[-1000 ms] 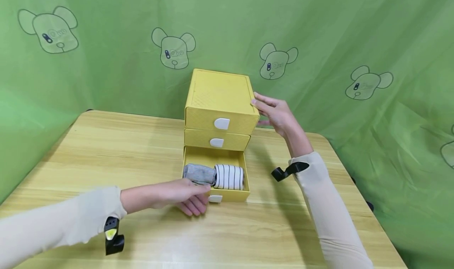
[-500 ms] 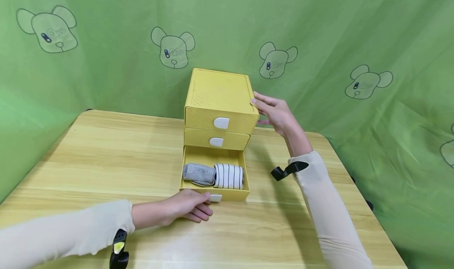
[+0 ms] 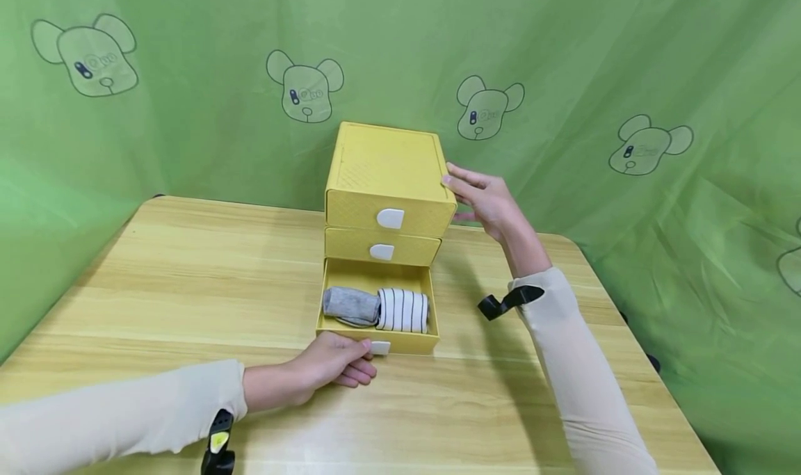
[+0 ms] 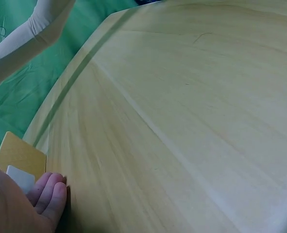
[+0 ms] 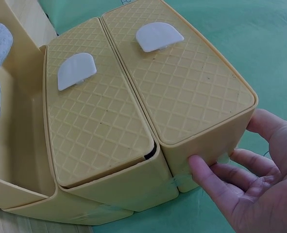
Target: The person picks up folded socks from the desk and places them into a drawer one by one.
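A yellow chest of drawers (image 3: 391, 158) stands at the back of the table, its bottom drawer (image 3: 416, 343) pulled out. In that drawer lie a rolled grey cloth (image 3: 350, 305) and a rolled white cloth with dark stripes (image 3: 403, 311), side by side. My left hand (image 3: 332, 364) is at the drawer's front, thumb beside its white handle (image 3: 379, 348); in the left wrist view its fingers (image 4: 51, 194) extend past the handle. My right hand (image 3: 488, 200) rests extended fingertips against the chest's right side, near the top, as the right wrist view also shows.
Two upper drawers are closed, each with a white handle (image 3: 391, 218). The wood-grain table (image 3: 219, 266) has rounded back corners. Behind it hangs a green curtain (image 3: 400, 37) with printed bear heads, close to the chest's back.
My left hand has lowered from over the drawer's front left corner to its front face, the forearm shifting right and down. The right hand stays at the chest's side; the drawer looks unmoved.
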`<state>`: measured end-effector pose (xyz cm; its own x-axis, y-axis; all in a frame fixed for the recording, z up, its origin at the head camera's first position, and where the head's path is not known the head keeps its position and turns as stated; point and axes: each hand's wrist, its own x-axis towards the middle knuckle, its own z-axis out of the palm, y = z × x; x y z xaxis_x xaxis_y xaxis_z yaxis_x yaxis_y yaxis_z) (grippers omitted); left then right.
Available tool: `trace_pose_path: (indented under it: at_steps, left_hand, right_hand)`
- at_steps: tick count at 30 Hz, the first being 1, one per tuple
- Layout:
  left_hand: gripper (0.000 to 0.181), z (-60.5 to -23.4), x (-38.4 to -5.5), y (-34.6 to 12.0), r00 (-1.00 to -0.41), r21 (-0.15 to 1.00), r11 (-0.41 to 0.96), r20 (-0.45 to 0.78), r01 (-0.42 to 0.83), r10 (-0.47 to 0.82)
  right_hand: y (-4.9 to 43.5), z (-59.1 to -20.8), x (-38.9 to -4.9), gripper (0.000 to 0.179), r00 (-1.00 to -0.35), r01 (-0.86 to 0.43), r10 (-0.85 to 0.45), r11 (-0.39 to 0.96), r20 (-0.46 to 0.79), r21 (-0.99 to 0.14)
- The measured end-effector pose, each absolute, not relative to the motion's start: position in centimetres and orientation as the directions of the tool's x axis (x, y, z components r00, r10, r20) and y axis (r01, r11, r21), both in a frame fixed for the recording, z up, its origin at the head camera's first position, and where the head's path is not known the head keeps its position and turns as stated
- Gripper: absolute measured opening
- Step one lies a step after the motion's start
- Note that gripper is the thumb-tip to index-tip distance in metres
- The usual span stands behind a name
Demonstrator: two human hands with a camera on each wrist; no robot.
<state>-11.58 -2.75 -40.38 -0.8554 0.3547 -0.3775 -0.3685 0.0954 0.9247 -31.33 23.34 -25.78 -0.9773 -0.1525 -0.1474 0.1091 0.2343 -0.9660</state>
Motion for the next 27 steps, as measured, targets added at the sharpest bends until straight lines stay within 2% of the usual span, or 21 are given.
trace_pose_path:
  at_steps: [16, 27]
  left_hand:
    - [0.037, -39.7, -12.4, -2.7, -0.856, 0.919, 0.125, -0.394, -0.374, 0.335]
    - [0.038, -39.9, -15.2, -3.1, -0.851, 0.916, 0.15, -0.402, -0.372, 0.339]
  right_hand:
    - [23.4, -25.5, -31.2, 0.064, -0.975, 0.105, -0.164, 0.258, -0.151, -0.96]
    - [23.6, -25.9, -31.4, 0.062, -0.976, 0.087, -0.175, 0.241, -0.131, -0.967]
